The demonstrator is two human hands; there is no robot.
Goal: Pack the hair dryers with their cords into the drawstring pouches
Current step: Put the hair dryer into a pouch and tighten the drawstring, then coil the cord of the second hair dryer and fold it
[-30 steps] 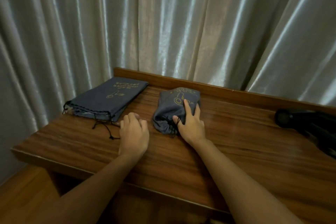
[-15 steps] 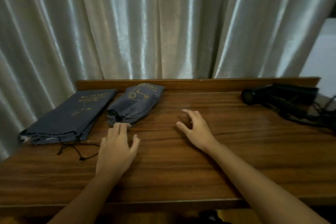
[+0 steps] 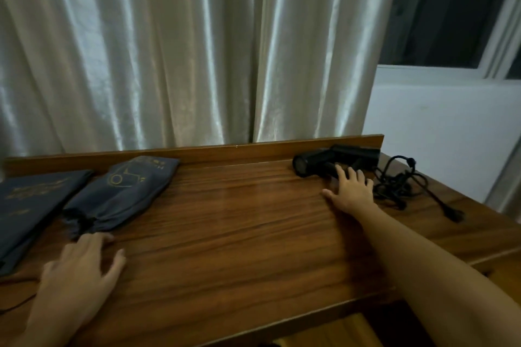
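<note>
A black hair dryer [image 3: 318, 166] lies at the back right of the wooden table [image 3: 239, 220], with a second black body [image 3: 356, 153] behind it and a tangled black cord [image 3: 400, 186] to its right. My right hand [image 3: 349, 191] reaches out with spread fingers, its fingertips touching the dryer. A filled dark-blue drawstring pouch [image 3: 124, 194] lies at the back left, mouth toward me. My left hand [image 3: 81, 270] rests flat on the table just in front of that mouth. A flat dark-blue pouch [image 3: 28, 205] lies at the far left.
Pale curtains [image 3: 183, 51] hang close behind the table's raised back ledge [image 3: 214, 151]. The cord's plug [image 3: 455, 215] lies near the table's right edge. A white wall and a window frame stand at the right.
My right hand has travelled from the table's middle to the hair dryer at the back right. The view has swung right. My left hand stays by the filled pouch's mouth.
</note>
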